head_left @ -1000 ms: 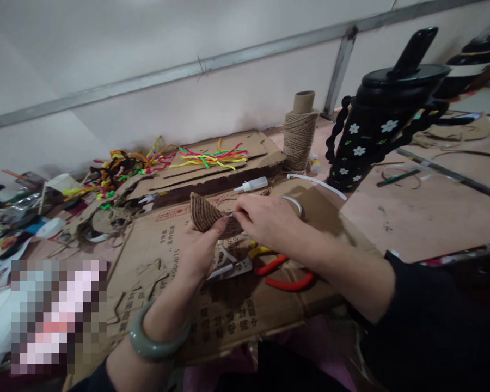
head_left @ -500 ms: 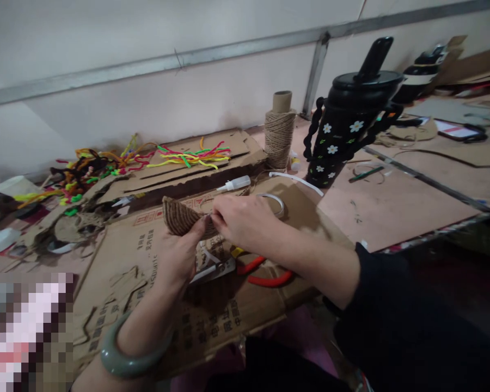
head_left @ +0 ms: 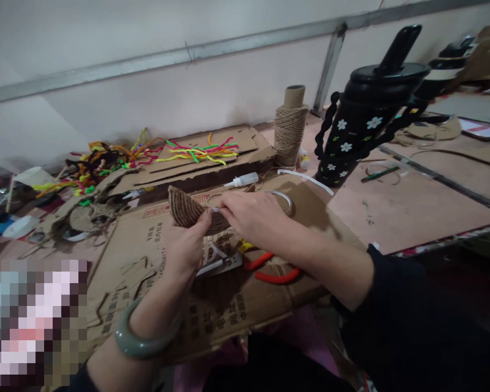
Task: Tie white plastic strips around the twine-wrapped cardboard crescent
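Note:
A brown piece made of coiled twine [head_left: 183, 206], ridged and curved, is held above a flattened cardboard sheet [head_left: 134, 256]. My left hand [head_left: 185, 239] grips it from below, thumb on its near edge. My right hand [head_left: 253, 215] pinches at the same edge, close to the left thumb; a small whitish bit shows between the fingertips, too small to name. Below the hands lie orange-handled pliers [head_left: 277, 276] with a yellow part, beside a white strip [head_left: 212, 267]. Behind my right hand, a pale curved strip [head_left: 286, 201] rests on the cardboard.
A twine spool [head_left: 289, 130] and a black tumbler with daisies [head_left: 347, 130] stand behind. A small glue bottle [head_left: 245, 179] lies by the cardboard's back edge. Colourful pipe cleaners [head_left: 200, 151] are heaped at the back left. Another white strip [head_left: 306, 181] lies near the tumbler.
The view has shifted, so everything appears a little further right. A whitish bit now shows between my fingertips, and more of the twine piece is visible under my right hand.

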Available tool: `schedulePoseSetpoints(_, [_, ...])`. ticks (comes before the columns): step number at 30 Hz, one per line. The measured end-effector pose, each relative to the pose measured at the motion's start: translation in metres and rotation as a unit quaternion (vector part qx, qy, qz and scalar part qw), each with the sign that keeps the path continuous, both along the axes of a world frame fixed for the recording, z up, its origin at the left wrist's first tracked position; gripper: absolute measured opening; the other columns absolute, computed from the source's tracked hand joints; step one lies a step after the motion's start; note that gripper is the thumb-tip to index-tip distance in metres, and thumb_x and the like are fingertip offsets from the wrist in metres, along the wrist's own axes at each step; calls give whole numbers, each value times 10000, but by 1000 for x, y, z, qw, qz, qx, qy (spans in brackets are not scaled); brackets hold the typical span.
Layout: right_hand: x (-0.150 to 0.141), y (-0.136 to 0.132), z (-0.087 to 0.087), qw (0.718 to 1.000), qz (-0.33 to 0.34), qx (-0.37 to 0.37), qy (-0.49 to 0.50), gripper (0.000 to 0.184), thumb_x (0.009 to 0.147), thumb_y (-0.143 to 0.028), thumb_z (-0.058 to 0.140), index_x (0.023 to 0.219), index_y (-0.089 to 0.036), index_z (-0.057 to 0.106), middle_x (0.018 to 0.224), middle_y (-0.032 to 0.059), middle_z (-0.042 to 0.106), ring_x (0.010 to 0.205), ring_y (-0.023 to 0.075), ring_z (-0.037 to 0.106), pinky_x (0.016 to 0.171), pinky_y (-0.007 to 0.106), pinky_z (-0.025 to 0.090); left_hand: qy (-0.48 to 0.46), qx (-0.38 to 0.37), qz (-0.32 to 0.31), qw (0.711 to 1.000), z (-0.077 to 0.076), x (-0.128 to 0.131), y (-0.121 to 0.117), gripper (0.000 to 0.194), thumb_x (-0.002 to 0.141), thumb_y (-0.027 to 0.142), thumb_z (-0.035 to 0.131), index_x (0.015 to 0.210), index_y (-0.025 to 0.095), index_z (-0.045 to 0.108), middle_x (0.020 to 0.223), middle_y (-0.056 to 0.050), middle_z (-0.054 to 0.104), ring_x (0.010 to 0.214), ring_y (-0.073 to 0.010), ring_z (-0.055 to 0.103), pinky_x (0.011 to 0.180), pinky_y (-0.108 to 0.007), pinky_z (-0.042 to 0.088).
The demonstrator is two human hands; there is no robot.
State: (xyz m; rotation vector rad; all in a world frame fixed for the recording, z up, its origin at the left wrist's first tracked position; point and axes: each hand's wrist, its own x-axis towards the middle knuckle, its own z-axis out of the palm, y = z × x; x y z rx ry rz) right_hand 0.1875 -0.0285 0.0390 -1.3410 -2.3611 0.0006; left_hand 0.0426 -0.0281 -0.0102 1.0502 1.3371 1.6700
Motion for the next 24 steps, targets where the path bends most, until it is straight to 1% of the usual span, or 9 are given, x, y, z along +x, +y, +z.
schedulePoseSetpoints(5, [0, 0, 1, 1000, -21, -8, 8, 212, 932, -303, 421, 1040, -183, 559, 805, 47, 698, 715, 186, 651, 548, 284, 266, -45, -21, -32, 998, -2, -2, 0, 241, 574, 304, 799, 702, 156, 658, 698, -18, 657, 643, -164, 628, 681, -317, 547])
schedulePoseSetpoints(8, [3, 0, 4, 1000, -20, -7, -3, 203, 926, -315, 442, 987, -188, 587, 820, 45, 703, 718, 187, 648, 560, 286, 264, -53, -25, -39, 998, -2, -2, 0, 217, 583, 304, 793, 675, 170, 650, 705, -20, 663, 678, -180, 638, 686, -318, 543])
schedulePoseSetpoints(10, [6, 1, 8, 1000, -20, -15, -13, 197, 924, -296, 444, 944, -191, 610, 834, 39, 705, 730, 180, 644, 574, 286, 267, -56, -26, -30, 998, 0, -1, 0, 204, 583, 297, 788, 660, 171, 647, 694, -17, 661, 685, -184, 640, 680, -311, 539])
schedulePoseSetpoints(12, [10, 2, 10, 999, -16, -24, -13, 205, 926, -278, 438, 932, -191, 624, 858, 36, 707, 764, 174, 640, 597, 282, 281, -67, -28, -22, 997, 3, 0, 0, 195, 570, 273, 786, 651, 165, 646, 672, -10, 654, 659, -169, 629, 666, -296, 533])
schedulePoseSetpoints(16, [16, 4, 13, 999, 18, -30, -9, 209, 926, -276, 452, 936, -185, 640, 922, 38, 698, 836, 175, 625, 630, 277, 300, -101, -40, -18, 994, 7, 2, 0, 209, 520, 227, 794, 644, 141, 650, 629, 4, 637, 588, -130, 591, 624, -271, 524])
schedulePoseSetpoints(19, [17, 3, 13, 999, 30, -17, -20, 210, 925, -274, 461, 934, -176, 646, 931, 42, 683, 839, 176, 614, 616, 279, 291, -114, -45, -30, 992, 10, 4, -2, 206, 504, 216, 797, 623, 133, 652, 614, 6, 637, 569, -120, 583, 602, -259, 521])
schedulePoseSetpoints(24, [16, 1, 16, 999, 23, -10, -40, 233, 929, -273, 449, 903, -176, 659, 902, 39, 653, 793, 169, 605, 576, 284, 265, -116, -45, -58, 991, 12, 6, -5, 181, 505, 207, 792, 613, 145, 661, 617, -2, 653, 559, -128, 591, 575, -262, 526])
